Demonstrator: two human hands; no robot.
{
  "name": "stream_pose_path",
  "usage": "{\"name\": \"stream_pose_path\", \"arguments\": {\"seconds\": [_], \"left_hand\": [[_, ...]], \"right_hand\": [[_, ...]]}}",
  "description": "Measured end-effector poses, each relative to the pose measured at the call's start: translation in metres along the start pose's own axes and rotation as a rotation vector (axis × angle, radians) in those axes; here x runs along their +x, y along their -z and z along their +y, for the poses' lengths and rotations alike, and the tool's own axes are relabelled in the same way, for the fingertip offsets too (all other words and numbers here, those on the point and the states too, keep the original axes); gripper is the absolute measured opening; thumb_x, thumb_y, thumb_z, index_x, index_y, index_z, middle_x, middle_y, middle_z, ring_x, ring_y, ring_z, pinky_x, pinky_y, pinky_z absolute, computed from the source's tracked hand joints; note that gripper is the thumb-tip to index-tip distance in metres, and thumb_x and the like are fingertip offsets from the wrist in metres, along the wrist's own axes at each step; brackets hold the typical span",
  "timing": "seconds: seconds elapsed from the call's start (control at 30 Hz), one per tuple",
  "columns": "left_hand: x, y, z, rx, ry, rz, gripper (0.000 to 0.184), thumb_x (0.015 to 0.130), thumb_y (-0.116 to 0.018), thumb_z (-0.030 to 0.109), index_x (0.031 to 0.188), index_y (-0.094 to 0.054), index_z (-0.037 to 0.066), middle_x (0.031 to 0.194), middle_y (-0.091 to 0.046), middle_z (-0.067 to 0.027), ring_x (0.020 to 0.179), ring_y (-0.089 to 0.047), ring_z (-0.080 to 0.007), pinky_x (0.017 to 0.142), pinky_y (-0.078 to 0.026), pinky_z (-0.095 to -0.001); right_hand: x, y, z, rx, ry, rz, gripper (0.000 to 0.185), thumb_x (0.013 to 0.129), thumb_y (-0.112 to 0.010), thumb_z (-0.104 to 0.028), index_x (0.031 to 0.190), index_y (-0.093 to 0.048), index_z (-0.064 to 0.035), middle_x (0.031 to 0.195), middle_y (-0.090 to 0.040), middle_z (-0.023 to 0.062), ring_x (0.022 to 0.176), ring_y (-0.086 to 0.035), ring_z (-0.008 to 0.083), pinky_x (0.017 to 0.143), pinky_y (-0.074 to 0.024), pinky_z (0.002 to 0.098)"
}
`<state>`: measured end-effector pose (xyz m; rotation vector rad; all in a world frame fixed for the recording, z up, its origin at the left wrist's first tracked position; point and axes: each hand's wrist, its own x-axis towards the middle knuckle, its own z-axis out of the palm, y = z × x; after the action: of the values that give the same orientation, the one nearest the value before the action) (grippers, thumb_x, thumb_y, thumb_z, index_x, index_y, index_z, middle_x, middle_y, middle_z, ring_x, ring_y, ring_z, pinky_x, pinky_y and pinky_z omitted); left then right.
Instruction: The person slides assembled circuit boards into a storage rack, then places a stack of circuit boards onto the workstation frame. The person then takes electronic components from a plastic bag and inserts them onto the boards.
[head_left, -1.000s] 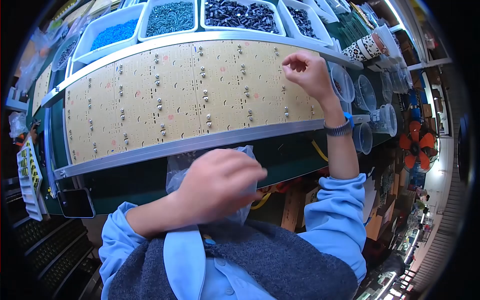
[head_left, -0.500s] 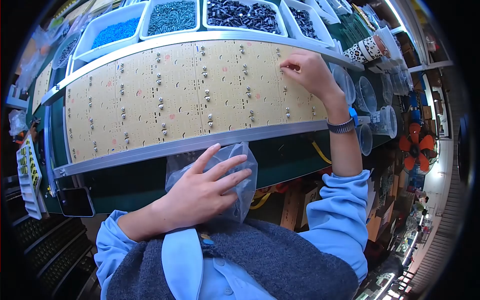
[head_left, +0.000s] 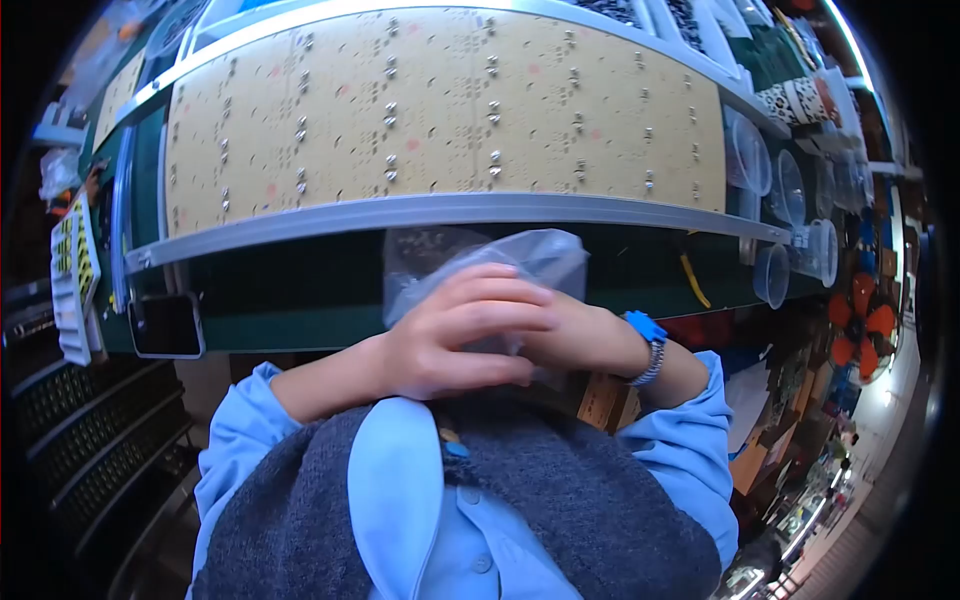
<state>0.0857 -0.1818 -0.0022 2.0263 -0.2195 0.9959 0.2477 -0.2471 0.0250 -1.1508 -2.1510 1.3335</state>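
Observation:
My left hand (head_left: 465, 325) rests over a clear plastic bag (head_left: 550, 253) in front of my chest, its fingers stretched out and slightly apart. Behind it, my right hand (head_left: 565, 335) reaches in at the bag, with its fingers hidden by the left hand. Beyond both hands lies a tan panel of circuit boards (head_left: 440, 110), dotted with rows of small shiny metal parts. A silver metal rail (head_left: 450, 211) runs along the panel's near edge.
Clear plastic cups (head_left: 772, 275) stand at the right end. A phone (head_left: 166, 325) lies at the front left, near a white rack (head_left: 72, 290). Trays of small dark parts (head_left: 690, 22) sit behind the panel. An orange fan (head_left: 860, 325) is off to the right.
My right hand has left the panel's far right area and come down to the bag beside my left hand. The view has tilted down, so the panel appears higher.

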Motion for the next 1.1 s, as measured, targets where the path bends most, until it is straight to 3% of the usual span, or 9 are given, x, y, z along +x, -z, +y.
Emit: {"name": "stream_pose_path", "arguments": {"seconds": [0.07,0.17,0.37,0.7,0.9,0.97,1.1], "left_hand": [[-0.002,-0.013,-0.001,-0.051,-0.035,-0.006,0.016,0.065,-0.063,0.009,0.081,-0.061,0.007,0.107,-0.053,-0.0152,0.103,-0.050,-0.0314,0.088,-0.039,-0.0462],[0.002,-0.022,0.000,-0.103,-0.068,-0.004,0.016,0.066,-0.062,0.009,0.081,-0.059,0.006,0.107,-0.052,-0.0144,0.104,-0.049,-0.0311,0.088,-0.039,-0.0458],[0.002,-0.024,0.003,-0.121,-0.070,0.020,0.013,0.066,-0.062,0.010,0.078,-0.057,0.006,0.107,-0.052,-0.0137,0.103,-0.050,-0.0301,0.086,-0.041,-0.0434],[0.001,-0.027,0.001,-0.143,-0.031,-0.007,0.019,0.064,-0.067,0.009,0.081,-0.061,0.004,0.108,-0.052,-0.0143,0.101,-0.051,-0.0308,0.083,-0.043,-0.0396],[0.005,-0.027,0.004,-0.114,-0.038,0.023,0.017,0.065,-0.067,0.009,0.079,-0.060,0.004,0.107,-0.053,-0.0142,0.100,-0.052,-0.0305,0.083,-0.042,-0.0404],[0.008,-0.025,0.003,-0.071,-0.046,0.006,0.017,0.065,-0.066,0.009,0.080,-0.060,0.004,0.107,-0.053,-0.0140,0.100,-0.052,-0.0299,0.084,-0.042,-0.0412],[0.010,-0.031,0.003,-0.079,-0.029,0.014,0.016,0.066,-0.065,0.010,0.080,-0.060,0.005,0.106,-0.054,-0.0133,0.102,-0.052,-0.0286,0.086,-0.041,-0.0425]], "right_hand": [[0.001,-0.019,0.016,0.147,0.105,0.181,0.032,0.072,-0.053,-0.007,0.104,-0.052,-0.0028,0.105,-0.049,0.0146,0.101,-0.048,0.0265,0.085,-0.0404,0.0334],[-0.020,-0.069,0.075,0.557,-0.023,0.244,0.038,0.079,-0.048,-0.013,0.116,-0.044,-0.0060,0.114,-0.043,0.0131,0.109,-0.041,0.0282,0.091,-0.0353,0.0360],[-0.016,-0.054,0.045,0.151,-0.019,0.327,0.038,0.079,-0.048,-0.014,0.116,-0.043,-0.0061,0.114,-0.043,0.0129,0.108,-0.042,0.0281,0.092,-0.0350,0.0362],[-0.018,-0.043,0.040,-0.196,-0.046,0.288,0.038,0.081,-0.046,-0.015,0.117,-0.042,-0.0062,0.114,-0.044,0.0127,0.108,-0.042,0.0279,0.092,-0.0346,0.0364],[-0.026,-0.033,0.017,-0.084,-0.021,0.412,0.038,0.081,-0.046,-0.015,0.118,-0.041,-0.0057,0.114,-0.044,0.0126,0.108,-0.043,0.0281,0.092,-0.0346,0.0365],[-0.033,-0.032,0.019,0.107,-0.102,0.394,0.038,0.081,-0.046,-0.015,0.117,-0.042,-0.0050,0.113,-0.045,0.0128,0.107,-0.043,0.0286,0.092,-0.0348,0.0368],[-0.038,-0.031,0.028,0.085,-0.003,0.301,0.035,0.080,-0.047,-0.013,0.115,-0.045,-0.0043,0.113,-0.046,0.0130,0.107,-0.044,0.0292,0.092,-0.0347,0.0373]]}}
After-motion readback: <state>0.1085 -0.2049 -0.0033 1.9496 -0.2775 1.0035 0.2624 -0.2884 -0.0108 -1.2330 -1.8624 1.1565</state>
